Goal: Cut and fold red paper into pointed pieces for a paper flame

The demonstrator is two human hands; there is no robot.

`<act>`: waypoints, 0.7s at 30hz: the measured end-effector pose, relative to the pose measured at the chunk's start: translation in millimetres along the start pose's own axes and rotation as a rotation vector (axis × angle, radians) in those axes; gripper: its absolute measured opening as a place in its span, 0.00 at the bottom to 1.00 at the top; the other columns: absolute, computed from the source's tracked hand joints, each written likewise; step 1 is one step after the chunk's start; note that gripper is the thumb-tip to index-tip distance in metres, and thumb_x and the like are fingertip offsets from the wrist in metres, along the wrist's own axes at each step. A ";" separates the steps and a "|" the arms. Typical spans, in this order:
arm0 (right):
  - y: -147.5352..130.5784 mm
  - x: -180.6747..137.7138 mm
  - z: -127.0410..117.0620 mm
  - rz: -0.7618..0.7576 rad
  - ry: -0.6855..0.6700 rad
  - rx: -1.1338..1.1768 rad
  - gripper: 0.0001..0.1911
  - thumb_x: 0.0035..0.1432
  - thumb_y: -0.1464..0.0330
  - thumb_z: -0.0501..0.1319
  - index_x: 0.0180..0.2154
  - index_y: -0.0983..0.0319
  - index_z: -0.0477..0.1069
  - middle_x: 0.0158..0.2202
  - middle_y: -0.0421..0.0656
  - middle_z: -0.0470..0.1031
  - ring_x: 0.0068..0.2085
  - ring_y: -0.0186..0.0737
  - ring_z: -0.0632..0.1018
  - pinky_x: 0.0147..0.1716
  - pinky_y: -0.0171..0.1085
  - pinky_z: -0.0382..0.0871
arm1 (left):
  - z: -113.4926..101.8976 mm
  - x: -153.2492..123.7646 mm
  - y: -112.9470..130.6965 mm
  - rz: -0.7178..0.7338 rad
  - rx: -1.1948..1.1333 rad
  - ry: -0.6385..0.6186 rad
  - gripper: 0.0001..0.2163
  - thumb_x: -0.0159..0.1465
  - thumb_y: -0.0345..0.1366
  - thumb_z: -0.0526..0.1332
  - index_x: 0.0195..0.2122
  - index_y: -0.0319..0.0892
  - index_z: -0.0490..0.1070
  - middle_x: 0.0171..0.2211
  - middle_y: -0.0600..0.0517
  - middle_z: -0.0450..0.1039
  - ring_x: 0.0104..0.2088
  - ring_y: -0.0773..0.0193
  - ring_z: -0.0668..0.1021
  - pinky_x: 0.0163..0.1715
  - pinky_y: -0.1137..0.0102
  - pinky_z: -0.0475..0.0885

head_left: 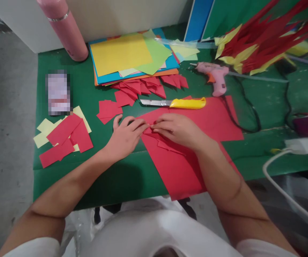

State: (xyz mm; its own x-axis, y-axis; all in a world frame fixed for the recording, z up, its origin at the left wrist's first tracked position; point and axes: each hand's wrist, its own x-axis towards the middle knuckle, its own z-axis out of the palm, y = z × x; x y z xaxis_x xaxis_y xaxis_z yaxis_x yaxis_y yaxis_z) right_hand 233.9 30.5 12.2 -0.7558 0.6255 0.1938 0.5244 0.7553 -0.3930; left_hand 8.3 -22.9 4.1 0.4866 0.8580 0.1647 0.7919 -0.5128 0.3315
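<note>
From my remote station I observe the left hand (127, 137) and right hand (179, 130) meeting, fingertips pinched closed on a small folded red paper piece (148, 131) (partly hidden by fingers) over a large flat red paper sheet (178, 175). I note a yellow-handled steel-bladed utility knife (187, 103) lying just beyond, blade pointing left.

You are using one left hand (125, 138) and one right hand (180, 130). One yellow cutter (187, 103), one pink glue gun (215, 74), one pink bottle (69, 34) and one paper stack (120, 53) are sharing one green desk (116, 180), while many folded red pieces (132, 86) are overlapping (too closely for an exact count).
</note>
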 end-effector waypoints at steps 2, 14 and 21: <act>0.8 -1.0 -2.2 0.009 0.004 0.025 0.14 0.68 0.66 0.56 0.35 0.60 0.79 0.36 0.46 0.80 0.37 0.42 0.79 0.36 0.38 0.72 | -0.1 -0.1 0.6 0.001 0.009 0.002 0.17 0.71 0.31 0.51 0.56 0.49 0.72 0.55 0.50 0.75 0.52 0.52 0.70 0.61 0.48 0.51; 4.0 -4.8 -7.5 0.001 0.013 -0.021 0.14 0.68 0.66 0.56 0.35 0.60 0.78 0.35 0.46 0.81 0.36 0.42 0.79 0.35 0.39 0.72 | 0.2 1.3 -1.5 0.056 0.014 0.010 0.18 0.69 0.29 0.51 0.56 0.47 0.72 0.55 0.49 0.75 0.62 0.49 0.67 0.62 0.47 0.50; 3.8 -4.6 -11.1 -0.065 0.030 -0.027 0.14 0.68 0.66 0.55 0.39 0.62 0.80 0.38 0.49 0.80 0.39 0.44 0.78 0.39 0.42 0.73 | -0.1 2.4 -5.3 0.131 0.053 -0.016 0.17 0.69 0.30 0.51 0.56 0.42 0.71 0.54 0.46 0.74 0.59 0.52 0.71 0.62 0.51 0.55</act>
State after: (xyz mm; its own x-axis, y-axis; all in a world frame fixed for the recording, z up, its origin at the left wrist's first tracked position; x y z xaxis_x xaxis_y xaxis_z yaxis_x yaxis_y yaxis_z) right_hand 243.7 32.7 19.8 -0.7767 0.5802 0.2451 0.4853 0.7993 -0.3545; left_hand 5.2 -18.1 2.8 0.5921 0.7835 0.1886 0.7397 -0.6213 0.2587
